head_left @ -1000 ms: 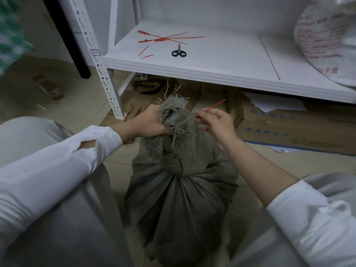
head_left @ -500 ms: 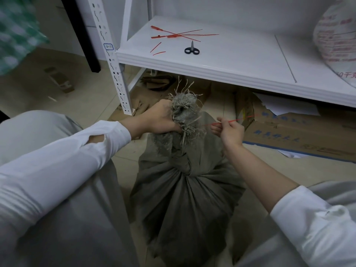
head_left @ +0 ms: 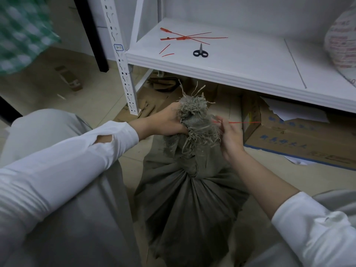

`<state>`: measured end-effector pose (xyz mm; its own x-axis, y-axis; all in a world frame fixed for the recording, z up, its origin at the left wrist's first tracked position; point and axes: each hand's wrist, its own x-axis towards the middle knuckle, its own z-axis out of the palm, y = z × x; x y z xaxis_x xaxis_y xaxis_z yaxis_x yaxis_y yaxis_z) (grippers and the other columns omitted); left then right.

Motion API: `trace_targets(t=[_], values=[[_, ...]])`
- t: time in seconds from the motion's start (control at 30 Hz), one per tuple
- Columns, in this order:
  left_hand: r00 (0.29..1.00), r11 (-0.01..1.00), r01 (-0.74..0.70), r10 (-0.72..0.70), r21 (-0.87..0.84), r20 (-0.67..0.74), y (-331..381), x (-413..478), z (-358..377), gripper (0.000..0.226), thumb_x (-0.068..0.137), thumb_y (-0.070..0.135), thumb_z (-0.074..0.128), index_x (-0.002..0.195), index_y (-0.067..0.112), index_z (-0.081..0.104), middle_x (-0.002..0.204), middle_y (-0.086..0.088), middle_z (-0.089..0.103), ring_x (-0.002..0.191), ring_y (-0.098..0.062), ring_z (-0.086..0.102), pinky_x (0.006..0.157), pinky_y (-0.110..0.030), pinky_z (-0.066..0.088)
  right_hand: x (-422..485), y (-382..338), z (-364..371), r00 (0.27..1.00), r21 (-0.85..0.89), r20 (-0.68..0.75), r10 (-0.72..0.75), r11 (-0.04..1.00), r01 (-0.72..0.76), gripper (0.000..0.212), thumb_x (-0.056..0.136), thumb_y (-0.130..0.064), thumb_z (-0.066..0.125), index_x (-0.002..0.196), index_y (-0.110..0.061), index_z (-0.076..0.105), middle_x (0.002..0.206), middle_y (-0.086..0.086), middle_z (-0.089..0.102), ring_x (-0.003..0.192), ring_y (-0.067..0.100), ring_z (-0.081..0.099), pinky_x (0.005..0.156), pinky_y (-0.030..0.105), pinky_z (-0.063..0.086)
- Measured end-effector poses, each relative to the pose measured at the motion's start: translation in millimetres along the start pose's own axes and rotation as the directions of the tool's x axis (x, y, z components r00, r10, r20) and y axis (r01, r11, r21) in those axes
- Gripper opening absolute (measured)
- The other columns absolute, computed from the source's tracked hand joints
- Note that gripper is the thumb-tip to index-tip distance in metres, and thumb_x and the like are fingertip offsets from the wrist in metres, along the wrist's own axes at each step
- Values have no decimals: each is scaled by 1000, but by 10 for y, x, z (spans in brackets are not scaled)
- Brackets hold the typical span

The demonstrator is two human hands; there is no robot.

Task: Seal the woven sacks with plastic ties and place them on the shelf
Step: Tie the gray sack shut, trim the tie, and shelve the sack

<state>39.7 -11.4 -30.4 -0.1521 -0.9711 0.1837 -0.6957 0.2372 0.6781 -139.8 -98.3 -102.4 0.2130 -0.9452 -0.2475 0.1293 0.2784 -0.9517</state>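
Gripping hands: left hand (head_left: 169, 122) clamps the sack (head_left: 192, 209) neck, right hand (head_left: 231, 135) pinches a red tie (head_left: 244, 122).

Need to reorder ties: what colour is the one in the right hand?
Red; the tie shows best in head view.

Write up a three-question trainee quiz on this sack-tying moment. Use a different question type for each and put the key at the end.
1. True or false: the scissors lie on the white shelf, near the spare red ties.
2. Multiple choice: what does the left hand grip?
A. the gathered neck of the grey sack
B. the scissors
C. one of the spare red ties
3. Short answer: what colour is the tie that the right hand pinches beside the sack's neck?

Key: 1 true; 2 A; 3 red.
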Motion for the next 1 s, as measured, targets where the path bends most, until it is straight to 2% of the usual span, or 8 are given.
trace_targets(t=[0.1, 0.17, 0.33, 0.47, 0.53, 0.67, 0.8, 1.0], values=[[999, 1000, 11, -10, -10, 35, 10, 0, 4, 23, 83, 7, 70, 98, 21, 59, 96, 20, 52, 86, 7, 51, 82, -1, 34, -11, 119, -35, 993, -212, 112, 19, 977, 5, 29, 101, -22, 43, 99, -14, 71, 104, 9, 71, 103, 25, 65, 96, 40, 51], [999, 998, 28, -27, -51, 34, 31, -7, 21, 29, 83, 5, 69, 96, 28, 56, 94, 22, 53, 87, 17, 52, 80, 1, 34, -98, 232, -19, 981, -320, 180, 79, 947, -18, 28, 102, -5, 38, 102, -7, 66, 105, 13, 67, 96, 23, 63, 89, 26, 53], [999, 998, 43, -42, -35, 19, -18, 15, 11, 25, 83, 5, 69, 89, 26, 58, 90, 20, 55, 84, 16, 53, 76, -1, 36, -188, 512, 31, 932, -732, 273, 237, 680, 41, 31, 99, -3, 44, 127, 6, 55, 128, 19, 58, 122, 34, 54, 105, 39, 42], [992, 996, 86, -88, -17, -89, -143, 69, -14, 22, 80, 9, 75, 100, 3, 68, 98, 0, 63, 93, -3, 56, 87, -15, 44, -249, 450, 70, 903, -426, 321, 285, 895, -131, 20, 99, -6, 45, 101, -12, 64, 99, 1, 66, 84, 9, 65, 69, 16, 54], [978, 988, 152, -154, -27, -138, -180, 98, -23, 25, 77, 9, 77, 100, 4, 68, 98, 1, 63, 96, -7, 57, 88, -19, 45, -207, 435, 25, 828, -320, 439, 350, 922, -220, 21, 87, -4, 50, 102, -5, 64, 102, 10, 67, 86, 14, 66, 78, 22, 53], [946, 961, 274, -277, -38, -169, -216, 129, -35, 27, 75, 5, 75, 101, 9, 67, 99, -2, 64, 98, -15, 59, 83, -19, 44, -237, 465, 1, 778, -527, 549, 305, 849, 39, 48, 78, -5, 72, 124, -6, 59, 117, 5, 67, 110, 15, 63, 100, 29, 48], [913, 930, 363, -367, -54, -179, -262, 138, -28, 27, 74, 12, 77, 99, 15, 66, 98, 0, 66, 98, -17, 61, 84, -21, 46, -297, 609, 59, 824, -410, 558, 100, 896, 168, 47, 78, 14, 69, 121, 2, 56, 110, 4, 65, 88, -6, 65, 81, 11, 50], [858, 877, 480, -471, -8, -205, -262, 71, -37, 42, 79, 39, 75, 116, 21, 66, 118, -4, 65, 112, -22, 56, 97, -27, 43, -274, 778, 42, 861, -406, 509, -23, 875, 263, 37, 77, 10, 72, 112, 3, 63, 111, 11, 68, 91, 3, 67, 86, 22, 52]])
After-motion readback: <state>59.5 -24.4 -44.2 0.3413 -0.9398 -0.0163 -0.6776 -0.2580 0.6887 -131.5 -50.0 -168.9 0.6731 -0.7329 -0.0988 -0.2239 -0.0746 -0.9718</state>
